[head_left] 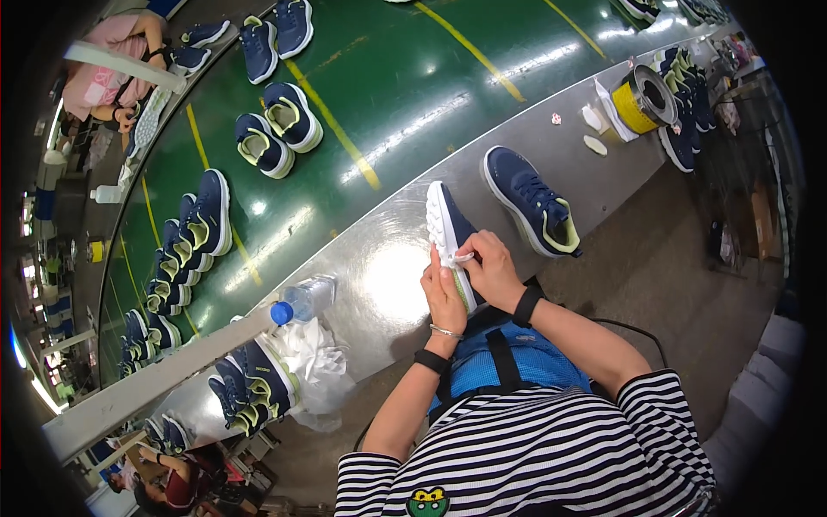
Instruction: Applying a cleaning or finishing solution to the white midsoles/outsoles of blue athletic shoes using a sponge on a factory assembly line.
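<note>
A navy shoe (446, 231) with a white sole was held on its side at the near edge of the metal bench (379, 276), sole turned to the left. The left hand (443, 297) was wrapped around its heel end, fingers curled against the sole. The right hand (493, 269) was laid over the upper, and a small white cloth (459, 258) was pinched between its fingertips and pressed against the sole's edge. Both hands were closed on the shoe, just beside each other.

A second navy shoe (531, 202) with a yellow-green collar was set upright on the bench, near the right hand but apart from it. A plastic bottle (301, 300) with a blue cap lay on its side to the left, beside crumpled white plastic (314, 362) and a cluster of stacked shoes (254, 388). A yellow tin (642, 102) was seen farther along the bench, with small white scraps near it. Pairs of navy shoes (277, 131) were spread along the green belt (413, 77) beyond the bench. Another person in pink (116, 73) was seated at the belt's far left end.
</note>
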`<state>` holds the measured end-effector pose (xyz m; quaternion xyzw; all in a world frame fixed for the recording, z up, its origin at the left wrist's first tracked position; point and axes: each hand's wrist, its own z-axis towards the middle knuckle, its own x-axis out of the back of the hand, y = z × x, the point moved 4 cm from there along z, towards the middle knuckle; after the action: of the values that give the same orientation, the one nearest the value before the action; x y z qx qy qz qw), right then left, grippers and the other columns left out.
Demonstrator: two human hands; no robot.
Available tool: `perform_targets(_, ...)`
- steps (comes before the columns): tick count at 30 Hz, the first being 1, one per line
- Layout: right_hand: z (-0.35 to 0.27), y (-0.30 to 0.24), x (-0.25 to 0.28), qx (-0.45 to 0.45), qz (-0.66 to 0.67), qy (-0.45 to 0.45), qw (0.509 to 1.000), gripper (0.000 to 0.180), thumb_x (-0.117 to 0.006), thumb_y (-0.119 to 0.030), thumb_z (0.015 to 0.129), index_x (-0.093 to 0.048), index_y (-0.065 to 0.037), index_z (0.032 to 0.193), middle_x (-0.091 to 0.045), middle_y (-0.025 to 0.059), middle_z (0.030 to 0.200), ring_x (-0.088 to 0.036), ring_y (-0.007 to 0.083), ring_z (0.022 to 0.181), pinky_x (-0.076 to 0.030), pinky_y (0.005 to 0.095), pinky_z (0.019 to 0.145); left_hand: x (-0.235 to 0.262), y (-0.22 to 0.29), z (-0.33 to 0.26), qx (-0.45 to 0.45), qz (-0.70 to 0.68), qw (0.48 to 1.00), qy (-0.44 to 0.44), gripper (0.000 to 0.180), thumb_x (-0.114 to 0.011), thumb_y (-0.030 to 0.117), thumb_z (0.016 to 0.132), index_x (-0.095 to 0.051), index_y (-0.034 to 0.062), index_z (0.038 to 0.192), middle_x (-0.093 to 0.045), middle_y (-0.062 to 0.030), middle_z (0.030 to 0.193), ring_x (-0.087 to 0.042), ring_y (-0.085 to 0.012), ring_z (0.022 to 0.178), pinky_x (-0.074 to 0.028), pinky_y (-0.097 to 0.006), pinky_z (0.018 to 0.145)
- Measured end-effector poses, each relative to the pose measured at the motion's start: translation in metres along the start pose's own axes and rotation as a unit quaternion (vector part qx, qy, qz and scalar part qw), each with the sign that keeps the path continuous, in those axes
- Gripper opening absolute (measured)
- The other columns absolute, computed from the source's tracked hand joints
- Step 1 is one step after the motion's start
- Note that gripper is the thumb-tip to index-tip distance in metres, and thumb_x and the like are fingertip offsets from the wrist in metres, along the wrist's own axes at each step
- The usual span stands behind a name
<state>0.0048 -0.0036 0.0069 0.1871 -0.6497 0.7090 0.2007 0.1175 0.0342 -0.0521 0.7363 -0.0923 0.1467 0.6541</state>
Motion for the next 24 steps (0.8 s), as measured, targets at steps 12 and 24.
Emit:
perform_targets(12,-0.021,0.000,-0.004,0.010,-0.037,-0.046,0.998,0.005,-0.056,-0.008,0.072,-0.051,-0.008,0.071,-0.048,0.0060,0.070,-0.047,0.0253,0.073,-0.031,0.0349,0.066,0.000,-0.013,-0.006,-0.025,-0.015,0.999,0.020,0.044,-0.030,0.024,0.094,-0.031,0.0060,0.135,-0.042,-0.0166,0.102,-0.043,-0.0268,0.097,-0.033,-0.034,0.088)
perform_targets(24,-0.027,0.000,-0.006,0.033,-0.018,-0.056,0.998,0.006,-0.055,-0.009,0.073,-0.050,-0.008,0.069,-0.046,0.0057,0.069,-0.045,0.0239,0.072,-0.030,0.0351,0.065,0.001,-0.015,-0.009,-0.003,-0.040,0.999,0.030,0.044,-0.030,0.022,0.093,-0.032,0.0043,0.134,-0.041,-0.0166,0.106,-0.042,-0.0263,0.100,-0.032,-0.034,0.090)
